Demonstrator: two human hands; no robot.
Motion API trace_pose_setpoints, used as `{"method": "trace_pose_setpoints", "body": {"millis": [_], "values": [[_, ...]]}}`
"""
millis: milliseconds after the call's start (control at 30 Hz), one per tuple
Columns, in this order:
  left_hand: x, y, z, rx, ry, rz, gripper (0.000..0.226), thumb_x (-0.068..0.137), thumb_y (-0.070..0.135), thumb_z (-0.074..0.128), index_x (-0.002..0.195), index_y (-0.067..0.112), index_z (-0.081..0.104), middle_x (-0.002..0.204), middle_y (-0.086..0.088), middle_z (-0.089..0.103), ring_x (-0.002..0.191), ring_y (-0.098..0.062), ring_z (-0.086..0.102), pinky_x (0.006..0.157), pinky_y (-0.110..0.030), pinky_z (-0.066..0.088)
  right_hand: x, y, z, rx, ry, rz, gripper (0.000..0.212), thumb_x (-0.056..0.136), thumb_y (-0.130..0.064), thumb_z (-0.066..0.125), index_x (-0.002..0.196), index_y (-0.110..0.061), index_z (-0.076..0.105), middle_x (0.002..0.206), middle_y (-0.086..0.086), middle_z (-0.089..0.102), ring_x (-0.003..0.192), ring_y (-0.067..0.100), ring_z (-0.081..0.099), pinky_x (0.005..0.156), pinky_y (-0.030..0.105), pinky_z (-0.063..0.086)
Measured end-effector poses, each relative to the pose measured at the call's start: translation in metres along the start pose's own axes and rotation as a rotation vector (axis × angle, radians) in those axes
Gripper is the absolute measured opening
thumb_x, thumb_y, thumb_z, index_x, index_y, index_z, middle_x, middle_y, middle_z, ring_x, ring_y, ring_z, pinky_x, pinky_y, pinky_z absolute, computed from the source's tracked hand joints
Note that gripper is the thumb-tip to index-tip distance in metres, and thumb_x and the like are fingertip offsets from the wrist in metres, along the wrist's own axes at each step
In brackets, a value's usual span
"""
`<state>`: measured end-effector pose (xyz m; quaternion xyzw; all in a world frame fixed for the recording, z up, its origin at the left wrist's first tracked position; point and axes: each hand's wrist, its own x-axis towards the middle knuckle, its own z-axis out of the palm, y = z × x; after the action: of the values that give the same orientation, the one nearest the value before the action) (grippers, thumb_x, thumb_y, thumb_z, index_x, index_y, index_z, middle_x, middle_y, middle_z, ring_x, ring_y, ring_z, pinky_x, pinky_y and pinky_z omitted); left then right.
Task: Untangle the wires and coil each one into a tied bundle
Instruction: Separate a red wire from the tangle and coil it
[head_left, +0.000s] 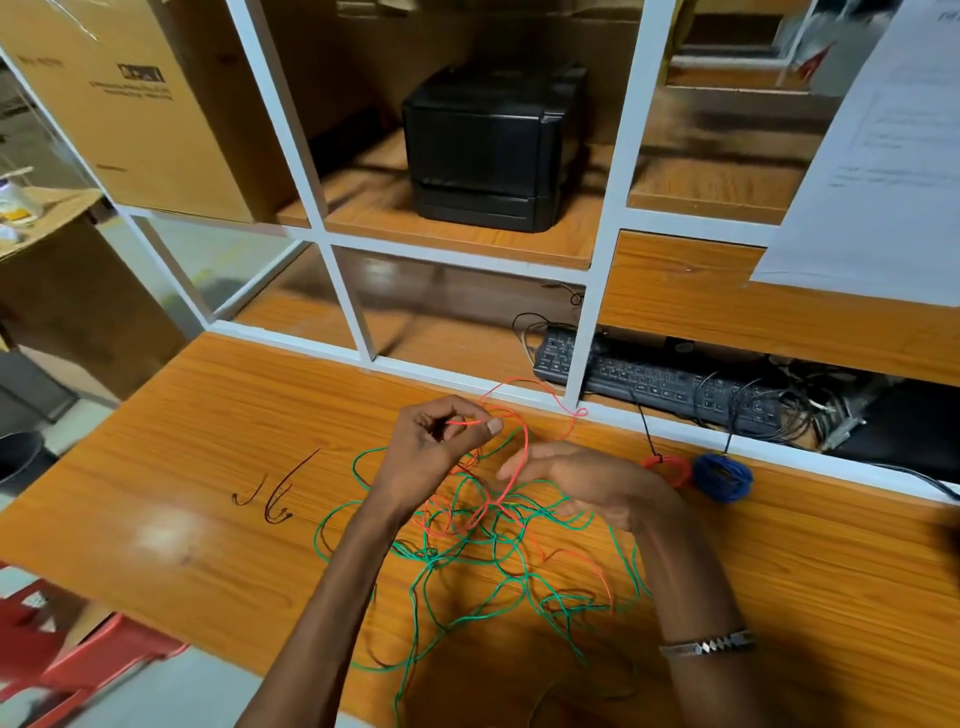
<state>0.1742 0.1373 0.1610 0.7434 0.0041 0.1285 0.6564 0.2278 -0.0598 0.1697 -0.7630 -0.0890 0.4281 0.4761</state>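
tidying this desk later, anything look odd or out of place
Dark pen scribbles mark the wooden desk left of the tangled red and green wires. Nothing looks spilled or broken.

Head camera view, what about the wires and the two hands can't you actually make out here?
- Right hand: its fingertips are motion-blurred, so its grip on the red wire is unclear.
- Tangle: which strand of red or green wire passes over which is too fine to trace.
- Green wire's lower end: it runs off the bottom edge.
- Red bundle and blue bundle: their ties are too small to judge.
- Left hand: curled fingers hide the red wire's end.
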Motion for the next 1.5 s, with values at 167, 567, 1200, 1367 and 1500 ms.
{"method": "trace_pose_setpoints", "body": {"millis": [167, 567, 1200, 1367, 1500], "values": [[-0.004, 0.0, -0.002, -0.06, 0.011, -0.019, 0.006, 0.083, 0.018, 0.084, 0.081, 0.014, 0.08, 0.067, -0.009, 0.054, 0.067, -0.021, 0.038, 0.062, -0.033, 0.03, -0.001, -0.004, -0.006, 0.46, -0.093, -0.263, 0.045, 0.082, -0.007, 0.065, 0.127, -0.012, 0.066, 0.121, 0.019, 0.072, 0.124, 0.031, 0.063, 0.116, 0.05, 0.042], [-0.012, 0.002, 0.005, -0.07, -0.083, -0.109, 0.029, 0.103, 0.022, 0.062, 0.101, -0.002, 0.077, 0.056, 0.012, 0.037, 0.056, -0.005, 0.029, 0.053, -0.02, 0.024, 0.0, -0.019, -0.007, 1.293, -0.509, -0.37, 0.037, 0.111, -0.032, 0.036, 0.08, -0.018, 0.05, 0.059, -0.009, 0.023, 0.056, 0.007, 0.021, 0.047, 0.021, 0.023], [-0.003, 0.015, 0.017, 0.088, -0.068, 0.053, 0.028, 0.099, 0.018, 0.071, 0.074, 0.006, 0.073, 0.055, 0.0, 0.036, 0.057, -0.008, 0.029, 0.055, -0.027, 0.023, 0.019, 0.002, -0.017, 0.161, 0.531, -0.539, 0.028, 0.107, -0.026, 0.049, 0.116, -0.014, 0.072, 0.101, -0.013, 0.076, 0.101, -0.001, 0.069, 0.095, 0.029, 0.051], [0.013, 0.021, 0.016, 0.116, 0.036, 0.068, 0.023, 0.094, 0.015, 0.078, 0.073, 0.009, 0.071, 0.055, 0.01, 0.042, 0.058, -0.009, 0.03, 0.055, -0.028, 0.026, 0.011, -0.003, 0.011, 0.328, 0.079, -0.325, 0.027, 0.111, -0.016, 0.039, 0.107, -0.009, 0.066, 0.083, 0.01, 0.068, 0.064, 0.014, 0.061, 0.069, 0.031, 0.05], [0.023, 0.015, 0.009, 0.1, 0.149, 0.067, 0.014, 0.086, 0.023, 0.086, 0.079, 0.013, 0.078, 0.057, 0.003, 0.038, 0.059, -0.014, 0.03, 0.057, -0.031, 0.026, -0.001, -0.016, 0.012, 0.644, -0.037, -0.281, 0.043, 0.108, -0.033, 0.045, 0.116, 0.002, 0.068, 0.066, 0.0, 0.043, 0.051, 0.008, 0.027, 0.05, 0.022, 0.028]]}}
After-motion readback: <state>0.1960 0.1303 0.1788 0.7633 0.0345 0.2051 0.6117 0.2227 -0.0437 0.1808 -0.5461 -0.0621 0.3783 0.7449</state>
